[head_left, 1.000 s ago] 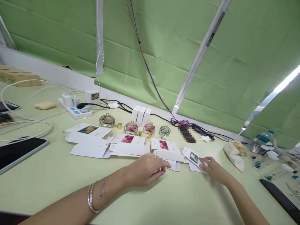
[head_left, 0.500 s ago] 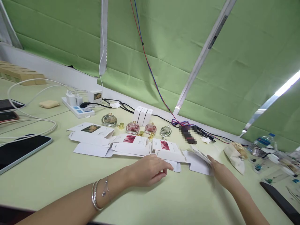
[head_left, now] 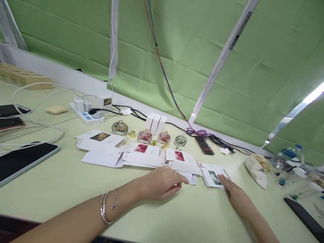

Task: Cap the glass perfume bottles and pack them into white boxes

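Observation:
Near the front of the row of flattened white boxes, my left hand [head_left: 162, 184] rests with loosely bent fingers and the index finger stretched out, beside the lower flap of a box with a pink picture [head_left: 181, 156]. It grips nothing. My right hand [head_left: 234, 192] lies with straight fingers on a flattened box with a green picture [head_left: 214, 178], at the row's right end. Further left lie another box with a pink picture [head_left: 149, 150] and one with a yellow flower picture [head_left: 111, 139]. Behind them stand several round glass bottles [head_left: 144, 136] and gold caps [head_left: 132, 134].
Small upright white boxes [head_left: 155, 125] stand behind the bottles. A power strip [head_left: 86, 116] with chargers, white cables and a large phone [head_left: 27, 160] occupy the left. To the right are a cloth pouch [head_left: 255, 170], a water bottle [head_left: 291, 153] and a black bar [head_left: 303, 214].
The green-picture box, tilted up at my right hand before, now lies flat with its picture upward and my fingers on it. My left hand has stayed nearly still. The view shifted slightly.

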The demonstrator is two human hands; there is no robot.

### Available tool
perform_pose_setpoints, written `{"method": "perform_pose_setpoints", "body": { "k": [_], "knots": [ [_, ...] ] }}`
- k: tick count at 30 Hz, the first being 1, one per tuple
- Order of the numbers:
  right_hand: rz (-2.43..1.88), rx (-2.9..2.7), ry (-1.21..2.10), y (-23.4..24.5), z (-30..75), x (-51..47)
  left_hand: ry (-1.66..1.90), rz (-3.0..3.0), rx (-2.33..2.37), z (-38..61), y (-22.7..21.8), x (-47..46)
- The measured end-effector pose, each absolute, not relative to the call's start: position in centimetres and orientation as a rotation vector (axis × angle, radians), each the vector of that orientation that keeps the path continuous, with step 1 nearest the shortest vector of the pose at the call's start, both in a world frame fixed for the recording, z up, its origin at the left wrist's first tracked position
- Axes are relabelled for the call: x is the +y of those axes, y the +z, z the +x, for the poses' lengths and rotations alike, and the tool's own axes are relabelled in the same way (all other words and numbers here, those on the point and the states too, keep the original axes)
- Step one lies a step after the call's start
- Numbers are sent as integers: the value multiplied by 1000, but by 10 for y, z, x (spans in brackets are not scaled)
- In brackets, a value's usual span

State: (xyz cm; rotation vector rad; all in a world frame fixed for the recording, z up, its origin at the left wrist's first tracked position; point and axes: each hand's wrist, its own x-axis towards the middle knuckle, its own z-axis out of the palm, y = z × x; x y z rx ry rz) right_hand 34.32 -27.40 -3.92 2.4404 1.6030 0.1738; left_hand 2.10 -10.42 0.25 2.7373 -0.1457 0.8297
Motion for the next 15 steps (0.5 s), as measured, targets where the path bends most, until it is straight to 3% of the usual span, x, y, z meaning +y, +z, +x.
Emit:
{"method": "perform_pose_setpoints", "body": {
  "k": [5,15],
  "knots": [
    [2498,1471,147,-30,322,-263,809,2761,-147,21,1,-105],
    [2817,1443,249,-57,314,-266,836,2814,-253,22,-1,-103]
  ]
}}
